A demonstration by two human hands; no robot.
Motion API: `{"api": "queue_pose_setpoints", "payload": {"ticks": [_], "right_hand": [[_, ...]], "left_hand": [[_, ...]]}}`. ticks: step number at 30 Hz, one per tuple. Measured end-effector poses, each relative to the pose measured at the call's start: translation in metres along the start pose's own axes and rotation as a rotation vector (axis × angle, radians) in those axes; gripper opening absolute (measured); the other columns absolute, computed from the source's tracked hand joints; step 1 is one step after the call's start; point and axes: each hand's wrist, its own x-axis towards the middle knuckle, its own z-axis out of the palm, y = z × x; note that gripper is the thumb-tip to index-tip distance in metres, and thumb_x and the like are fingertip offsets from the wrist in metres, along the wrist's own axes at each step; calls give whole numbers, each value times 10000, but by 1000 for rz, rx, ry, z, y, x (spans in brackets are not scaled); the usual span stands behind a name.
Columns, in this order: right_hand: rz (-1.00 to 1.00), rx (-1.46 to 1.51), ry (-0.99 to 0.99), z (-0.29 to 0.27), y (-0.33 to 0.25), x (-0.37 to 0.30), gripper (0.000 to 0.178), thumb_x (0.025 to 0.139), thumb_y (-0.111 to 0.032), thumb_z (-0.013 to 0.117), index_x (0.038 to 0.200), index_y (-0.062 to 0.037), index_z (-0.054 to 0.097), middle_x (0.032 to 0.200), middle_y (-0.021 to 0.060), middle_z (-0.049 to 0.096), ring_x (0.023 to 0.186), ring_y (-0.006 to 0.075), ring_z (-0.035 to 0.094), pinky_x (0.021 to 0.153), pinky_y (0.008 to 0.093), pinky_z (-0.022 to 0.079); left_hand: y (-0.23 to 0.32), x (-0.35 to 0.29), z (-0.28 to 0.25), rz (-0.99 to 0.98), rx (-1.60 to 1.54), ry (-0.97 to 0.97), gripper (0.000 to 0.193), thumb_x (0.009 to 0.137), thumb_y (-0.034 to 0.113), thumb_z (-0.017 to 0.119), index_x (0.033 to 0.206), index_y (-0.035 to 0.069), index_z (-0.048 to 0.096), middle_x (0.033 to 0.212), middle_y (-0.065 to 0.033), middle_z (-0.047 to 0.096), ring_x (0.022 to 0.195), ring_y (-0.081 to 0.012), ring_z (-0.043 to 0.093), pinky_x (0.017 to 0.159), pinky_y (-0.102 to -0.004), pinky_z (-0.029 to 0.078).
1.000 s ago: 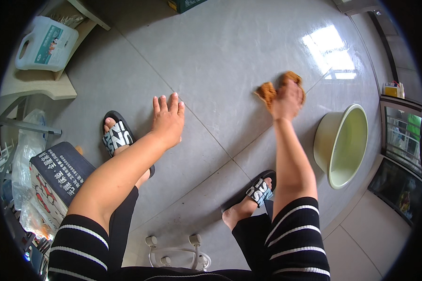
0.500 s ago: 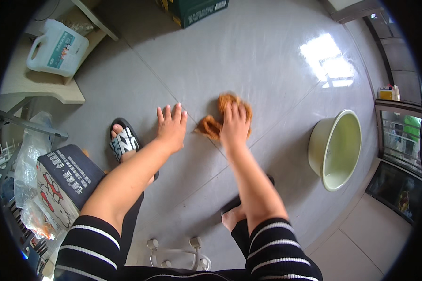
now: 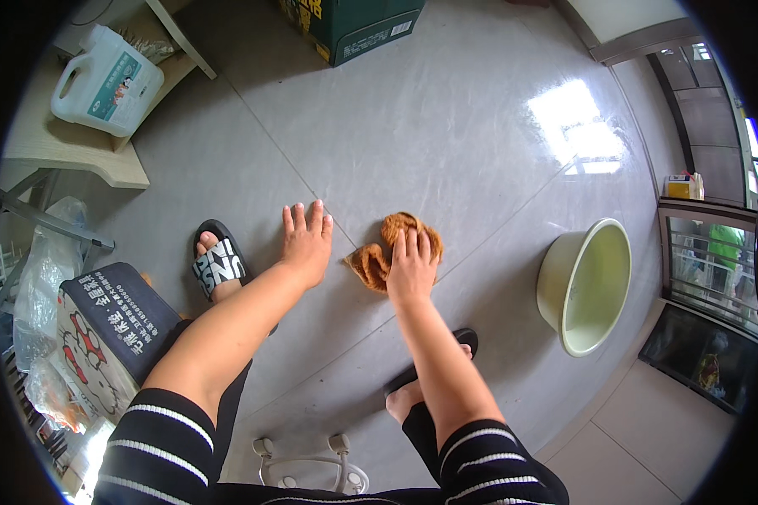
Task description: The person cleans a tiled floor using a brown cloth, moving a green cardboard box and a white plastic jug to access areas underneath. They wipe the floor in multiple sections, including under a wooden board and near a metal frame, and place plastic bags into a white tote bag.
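An orange-brown cloth (image 3: 368, 266) lies bunched on the grey tiled floor, with a fold sticking out to its left. My right hand (image 3: 413, 268) presses down on the cloth, its fingers bent over the upper part. To the left, my left hand (image 3: 306, 247) is open, fingers spread, and holds nothing. It is close over the floor; whether the palm touches it I cannot tell. Right of the cloth stands a pale green basin (image 3: 556, 282), tilted in view by the lens, its inside partly visible.
My sandalled feet stand on either side. At left are a printed box-shaped stool (image 3: 130, 307), plastic bags (image 3: 46, 290) and a white jug (image 3: 114, 80) on a wooden shelf (image 3: 93, 156). A green carton (image 3: 354, 29) sits at the far side. A white wheeled base (image 3: 312, 463) is below me.
My right hand has drawn the cloth nearer to me across the floor. My left hand stays open in about the same place. The whole view has shifted slightly.
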Motion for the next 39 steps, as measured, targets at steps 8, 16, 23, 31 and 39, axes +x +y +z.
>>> {"api": "queue_pose_setpoints", "payload": {"ticks": [8,16,23,31,39], "right_hand": [[106,-168,-26,0,12,23,435,858,-181,571,1278,-67,568,1270,109,519,1183,301,490,843,522,444],[122,-115,-264,-34,25,85,380,863,-130,566,1226,-21,583,1302,120,498,1231,312,452,913,502,429],[-353,121,-18,-21,88,-46,248,848,-180,634,1084,-109,661,1188,80,563,1166,321,509,998,502,432],[962,9,51,3,192,115,546,927,-428,436,1359,-99,481,1487,128,388,1365,325,362,1074,495,341],[-518,193,11,11,-30,150,472,768,-205,570,1230,-131,634,1321,5,534,1214,303,446,977,542,381]], "left_hand": [[1,-2,-14,22,-86,-43,868,772,148,711,1515,29,278,1598,-206,159,1433,-478,210,1167,-614,78],[8,8,1,3,47,-19,1032,708,345,829,1509,26,263,1597,-219,125,1446,-456,177,1171,-603,106],[1,2,-1,20,-13,-18,1007,728,329,817,1513,34,260,1594,-225,132,1446,-461,175,1177,-594,89],[3,1,-2,38,-45,-3,792,801,91,654,1498,-9,290,1583,-243,178,1420,-494,233,1177,-589,101],[-10,-6,-12,96,-100,94,760,790,234,721,1443,20,397,1533,-224,299,1398,-445,310,1171,-595,126]]}}
